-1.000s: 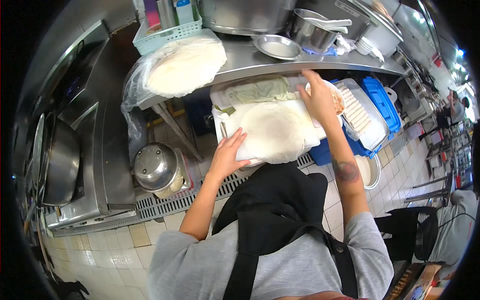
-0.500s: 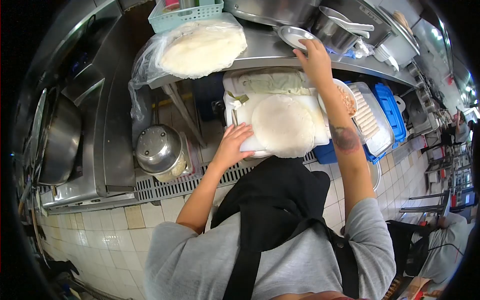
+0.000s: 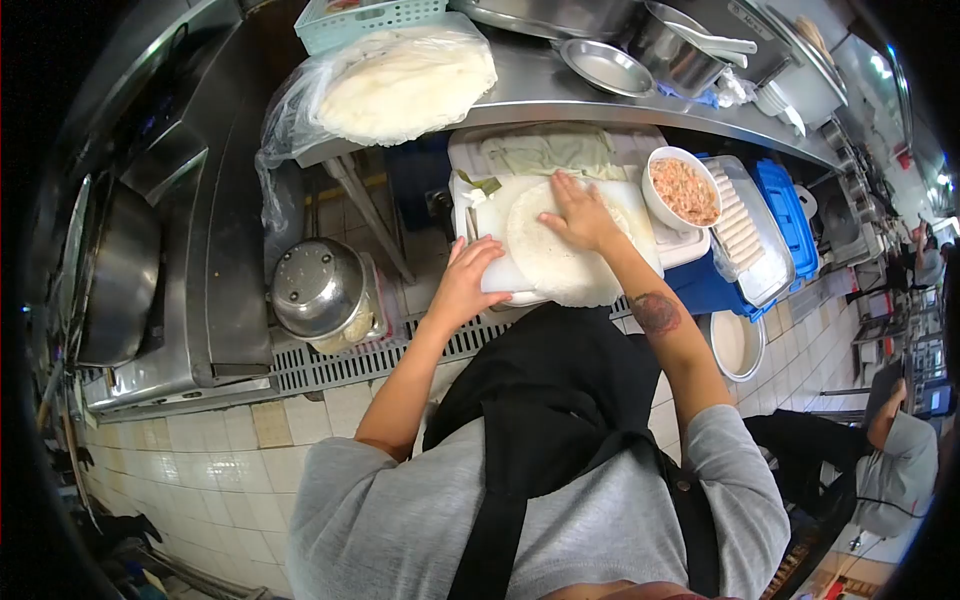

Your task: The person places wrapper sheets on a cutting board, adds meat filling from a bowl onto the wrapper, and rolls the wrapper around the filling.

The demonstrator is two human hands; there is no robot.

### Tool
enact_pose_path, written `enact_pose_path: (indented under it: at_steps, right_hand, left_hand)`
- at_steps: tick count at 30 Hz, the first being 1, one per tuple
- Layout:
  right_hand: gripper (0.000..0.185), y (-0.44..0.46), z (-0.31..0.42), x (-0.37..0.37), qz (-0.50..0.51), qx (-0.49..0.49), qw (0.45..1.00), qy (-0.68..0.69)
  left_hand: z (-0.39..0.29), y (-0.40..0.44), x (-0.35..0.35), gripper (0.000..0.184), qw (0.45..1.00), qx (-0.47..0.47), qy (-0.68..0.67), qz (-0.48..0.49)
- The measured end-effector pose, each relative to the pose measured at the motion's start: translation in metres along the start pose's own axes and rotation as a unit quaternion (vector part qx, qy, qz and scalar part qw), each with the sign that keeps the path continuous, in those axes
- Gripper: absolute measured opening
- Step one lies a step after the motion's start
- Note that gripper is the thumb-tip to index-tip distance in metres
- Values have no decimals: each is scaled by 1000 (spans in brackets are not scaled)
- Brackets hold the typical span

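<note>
A round, thin white wrapper (image 3: 560, 265) lies on the white cutting board (image 3: 502, 272), its near edge hanging over the board's front. My right hand (image 3: 580, 212) rests on the wrapper's upper part with its fingers extended. At the board's left edge is my left hand (image 3: 472, 277), fingers spread and holding nothing, beside a knife (image 3: 473, 226) that is partly visible. A folded pale green cloth (image 3: 550, 152) lies behind the board. To the right stands a white bowl of pinkish filling (image 3: 684, 190), next to a tray (image 3: 765, 250) with several white rolls (image 3: 735, 225).
A stack of wrappers in plastic (image 3: 410, 85) and a metal dish (image 3: 606, 67) sit on the steel shelf (image 3: 520, 104). A metal pot (image 3: 318, 287) stands at left, a blue lid (image 3: 787, 215) and a white-filled container (image 3: 736, 343) at right. Another person (image 3: 900, 470) is at far right.
My right hand has moved from beside the bowl up to the metal dish, then down onto the wrapper. My left hand has stayed at the board's left edge.
</note>
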State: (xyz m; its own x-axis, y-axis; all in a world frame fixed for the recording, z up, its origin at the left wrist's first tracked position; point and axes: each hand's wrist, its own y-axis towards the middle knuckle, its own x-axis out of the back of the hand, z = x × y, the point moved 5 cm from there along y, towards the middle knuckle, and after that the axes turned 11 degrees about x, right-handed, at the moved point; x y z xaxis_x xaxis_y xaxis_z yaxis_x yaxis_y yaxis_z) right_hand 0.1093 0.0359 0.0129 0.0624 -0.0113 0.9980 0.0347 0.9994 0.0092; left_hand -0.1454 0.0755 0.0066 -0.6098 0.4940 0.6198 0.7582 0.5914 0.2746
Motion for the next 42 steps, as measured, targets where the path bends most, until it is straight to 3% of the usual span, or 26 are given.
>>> enact_pose_path:
  at_steps: [3, 7, 10, 14, 17, 19, 25, 28, 31, 36, 38, 42]
  right_hand:
    - [91, -3, 11, -10, -13, -2, 1000, -24]
    - [86, -30, 91, -1, -7, 143, 989, 22]
    - [75, -56, 131, 10, -34, 190, 979, 70]
    - [51, -72, 141, 19, 20, 216, 928, 303]
    - [48, -83, 116, 35, -158, 151, 923, 316]
    - [47, -90, 88, 36, -230, 54, 918, 319]
    - [50, -99, -15, -1, -260, -95, 952, 129]
    - [51, -101, -52, -10, -246, -146, 949, 130]
    - [52, -101, -58, -6, -266, -135, 940, 168]
    - [52, -106, -66, -9, -337, -159, 902, 216]
    - [51, -106, -65, -9, -360, -165, 890, 225]
    - [44, -107, -53, 0, -322, -148, 924, 145]
  left_hand:
    - [1, 3, 1, 83, 1000, 1, 17, -3]
    - [-9, 2, 8, 107, 996, 35, -76, -45]
    - [-1, 3, 4, 122, 995, 30, -79, -52]
    - [-1, 3, 2, 124, 997, 28, -42, -60]
    - [-2, 4, 2, 125, 998, 31, -7, -50]
    - [-5, 5, 2, 126, 998, 35, 20, -38]
    - [-6, 17, -1, 112, 996, 39, 82, -25]
    - [-10, 21, -1, 101, 991, 57, 124, -3]
    - [-27, 22, -9, 96, 973, 54, 224, -5]
    - [-23, 31, -25, 72, 962, 108, 251, -9]
    - [-26, 30, -29, 72, 954, 102, 282, -16]
    - [-25, 28, -31, 71, 948, 90, 303, -33]
